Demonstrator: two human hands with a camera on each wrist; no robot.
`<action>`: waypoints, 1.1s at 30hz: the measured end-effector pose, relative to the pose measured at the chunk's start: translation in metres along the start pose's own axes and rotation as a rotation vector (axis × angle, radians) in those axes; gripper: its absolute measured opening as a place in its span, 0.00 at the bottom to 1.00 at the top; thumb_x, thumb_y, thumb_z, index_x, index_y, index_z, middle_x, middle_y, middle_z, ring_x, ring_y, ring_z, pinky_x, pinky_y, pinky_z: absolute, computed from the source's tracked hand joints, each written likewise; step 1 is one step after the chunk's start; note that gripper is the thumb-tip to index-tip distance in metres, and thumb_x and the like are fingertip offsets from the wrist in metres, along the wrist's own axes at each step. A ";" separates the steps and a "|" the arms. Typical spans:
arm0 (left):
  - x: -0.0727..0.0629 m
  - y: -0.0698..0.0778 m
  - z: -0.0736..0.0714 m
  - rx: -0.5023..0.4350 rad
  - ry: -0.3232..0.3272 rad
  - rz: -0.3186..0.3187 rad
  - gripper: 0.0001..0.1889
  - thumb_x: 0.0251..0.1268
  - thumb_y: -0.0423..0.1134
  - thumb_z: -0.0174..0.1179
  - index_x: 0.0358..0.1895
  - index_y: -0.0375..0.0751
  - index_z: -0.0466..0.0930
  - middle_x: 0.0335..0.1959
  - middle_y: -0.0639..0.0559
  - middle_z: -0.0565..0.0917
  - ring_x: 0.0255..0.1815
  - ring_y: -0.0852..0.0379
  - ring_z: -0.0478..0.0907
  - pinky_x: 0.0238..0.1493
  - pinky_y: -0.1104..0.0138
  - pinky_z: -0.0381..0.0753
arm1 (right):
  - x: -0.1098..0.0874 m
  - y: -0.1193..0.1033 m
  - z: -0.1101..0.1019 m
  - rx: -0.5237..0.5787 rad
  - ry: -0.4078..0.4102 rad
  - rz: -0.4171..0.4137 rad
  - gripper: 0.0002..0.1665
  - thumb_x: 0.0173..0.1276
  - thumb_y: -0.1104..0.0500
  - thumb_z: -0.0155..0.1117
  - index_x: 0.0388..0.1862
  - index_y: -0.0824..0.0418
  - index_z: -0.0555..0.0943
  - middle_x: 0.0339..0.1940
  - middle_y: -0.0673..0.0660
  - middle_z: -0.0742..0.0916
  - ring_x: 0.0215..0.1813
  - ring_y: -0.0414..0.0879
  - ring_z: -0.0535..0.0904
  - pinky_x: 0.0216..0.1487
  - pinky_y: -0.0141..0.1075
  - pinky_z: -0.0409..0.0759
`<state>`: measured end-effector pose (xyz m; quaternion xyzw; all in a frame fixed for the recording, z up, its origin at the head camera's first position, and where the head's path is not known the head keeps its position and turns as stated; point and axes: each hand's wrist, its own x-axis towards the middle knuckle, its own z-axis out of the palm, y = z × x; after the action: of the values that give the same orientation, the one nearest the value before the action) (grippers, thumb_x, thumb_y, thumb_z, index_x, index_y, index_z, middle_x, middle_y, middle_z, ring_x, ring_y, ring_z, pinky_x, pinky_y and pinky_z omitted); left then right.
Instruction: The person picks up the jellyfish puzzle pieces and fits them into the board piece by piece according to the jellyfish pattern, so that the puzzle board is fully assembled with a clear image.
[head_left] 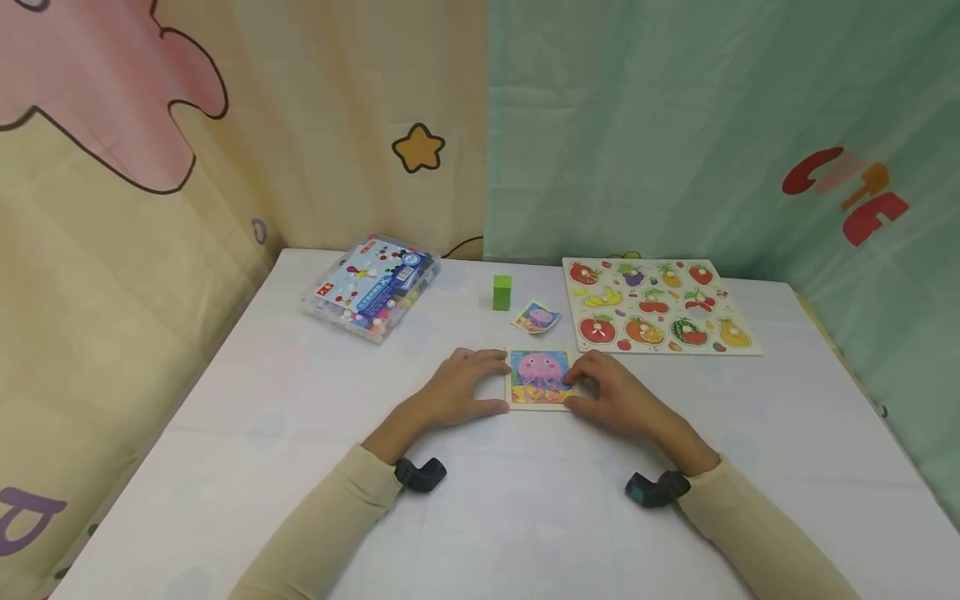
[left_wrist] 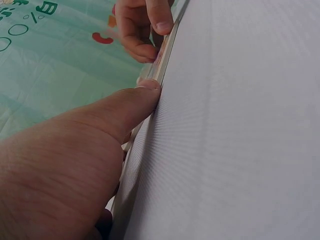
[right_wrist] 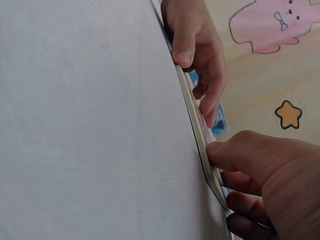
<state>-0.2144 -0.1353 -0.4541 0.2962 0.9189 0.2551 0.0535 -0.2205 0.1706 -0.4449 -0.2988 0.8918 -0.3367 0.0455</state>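
Observation:
A small square puzzle (head_left: 540, 375) with a pink jellyfish picture and a pale wooden frame lies flat on the white table, between both hands. My left hand (head_left: 467, 389) holds its left side, thumb at the near corner and fingers at the far one. At the right side, my right hand (head_left: 611, 393) grips the edge with bent fingers over the picture and the thumb near the lower corner. In the left wrist view, my left thumb (left_wrist: 125, 107) rests against the thin board edge. The right wrist view shows my right thumb (right_wrist: 225, 152) on that board's rim.
Just beyond the puzzle lies a small picture card (head_left: 537, 317) with a similar jellyfish. A green block (head_left: 502, 292) stands beside it. Back left is a clear plastic case (head_left: 372, 286) of colourful beads; back right, a fruit peg board (head_left: 660, 306). Curtains hang behind the table (head_left: 517, 517).

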 end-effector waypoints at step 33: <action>0.002 -0.010 0.017 -0.044 0.005 -0.062 0.38 0.65 0.58 0.67 0.75 0.51 0.67 0.76 0.54 0.67 0.71 0.49 0.62 0.68 0.53 0.62 | 0.003 0.013 0.010 0.046 0.013 0.037 0.43 0.72 0.53 0.68 0.80 0.55 0.60 0.65 0.60 0.76 0.68 0.57 0.71 0.65 0.56 0.70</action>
<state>-0.2166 -0.1337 -0.4737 0.2656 0.9219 0.2744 0.0657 -0.2265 0.1713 -0.4600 -0.2792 0.8893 -0.3582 0.0529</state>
